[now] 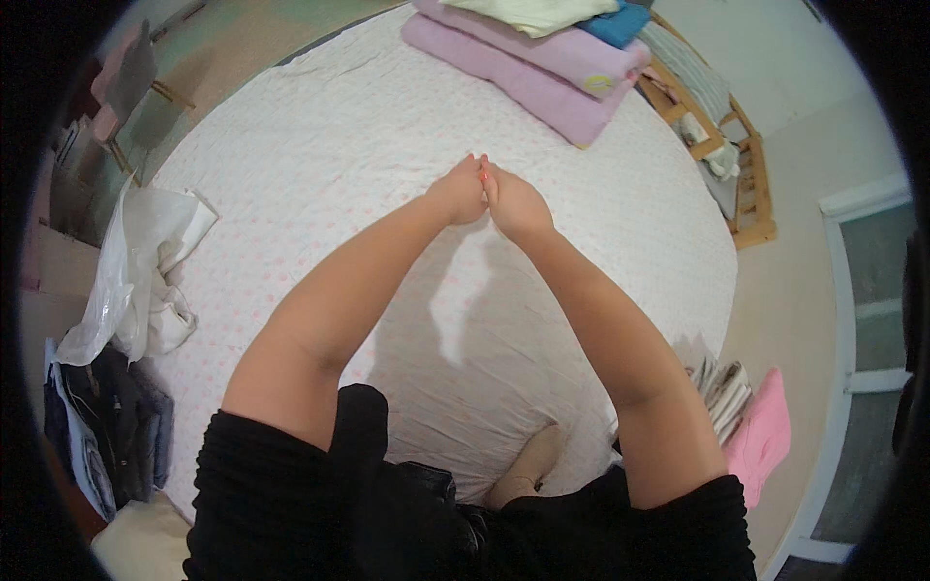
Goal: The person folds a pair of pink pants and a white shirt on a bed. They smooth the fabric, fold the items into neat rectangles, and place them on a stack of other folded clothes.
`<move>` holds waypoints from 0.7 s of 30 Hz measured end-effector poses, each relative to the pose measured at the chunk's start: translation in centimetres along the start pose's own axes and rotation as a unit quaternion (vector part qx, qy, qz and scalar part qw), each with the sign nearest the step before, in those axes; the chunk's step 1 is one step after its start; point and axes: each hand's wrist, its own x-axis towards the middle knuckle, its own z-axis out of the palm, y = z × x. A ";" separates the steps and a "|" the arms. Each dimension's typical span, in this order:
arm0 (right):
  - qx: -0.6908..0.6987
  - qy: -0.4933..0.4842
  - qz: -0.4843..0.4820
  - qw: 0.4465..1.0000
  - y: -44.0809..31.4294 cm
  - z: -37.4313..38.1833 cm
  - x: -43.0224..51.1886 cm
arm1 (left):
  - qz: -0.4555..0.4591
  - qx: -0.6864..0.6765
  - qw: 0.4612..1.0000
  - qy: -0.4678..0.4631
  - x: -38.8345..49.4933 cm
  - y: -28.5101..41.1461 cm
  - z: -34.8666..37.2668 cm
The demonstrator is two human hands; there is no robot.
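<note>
My left hand and my right hand meet at the fingertips, out in front of me over a bed with a white, pink-dotted sheet. The fingers are bent and partly hidden behind the backs of the hands. No object shows in either hand, though the space between the palms cannot be seen. Beyond the hands, at the bed's far side, lies a folded lilac quilt, with a pale yellow cloth and a blue cloth on top.
On the left are a white garment with clear plastic, folded dark clothes and jeans, and a chair beyond the bed. Folded cloths and a pink cloth lie right. A wooden frame stands at the upper right.
</note>
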 end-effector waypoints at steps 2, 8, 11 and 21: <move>0.020 -0.014 -0.014 1.000 0.7 2.5 0.1 | 0.016 0.039 0.999 -0.031 -0.5 -2.1 1.5; 0.033 -0.017 -0.016 0.999 6.5 8.6 0.1 | -0.009 0.002 0.999 -0.035 -1.2 -5.8 3.2; -0.069 0.026 -0.075 0.994 8.2 10.9 0.6 | -0.024 0.009 0.999 -0.044 0.7 -6.5 1.6; -0.037 0.072 -0.019 0.997 8.8 12.9 -0.7 | -0.164 -0.584 0.778 0.165 22.9 -4.1 -7.5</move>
